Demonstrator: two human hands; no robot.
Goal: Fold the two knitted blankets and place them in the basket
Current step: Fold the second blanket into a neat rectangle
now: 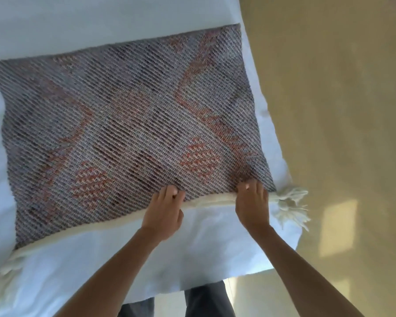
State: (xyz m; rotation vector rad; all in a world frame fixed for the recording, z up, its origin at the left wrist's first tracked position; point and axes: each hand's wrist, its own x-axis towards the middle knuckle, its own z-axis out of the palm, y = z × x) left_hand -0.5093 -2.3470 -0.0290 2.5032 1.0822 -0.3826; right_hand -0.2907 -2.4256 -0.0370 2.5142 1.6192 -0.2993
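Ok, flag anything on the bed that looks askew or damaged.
Nothing damaged. The knitted blanket lies flat on the bed, left hand and right hand gripping its near edge. Only its left side runs wavy, and the right tassel sits near the bed's edge.

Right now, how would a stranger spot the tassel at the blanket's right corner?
Start at the white bed, where a grey-and-pink knitted blanket lies flat. Follow its cream border along the near edge rightward to the corner: the tassel is the shaggy cream tuft there, beside the tan floor. Its twin sits at the border's far left end.
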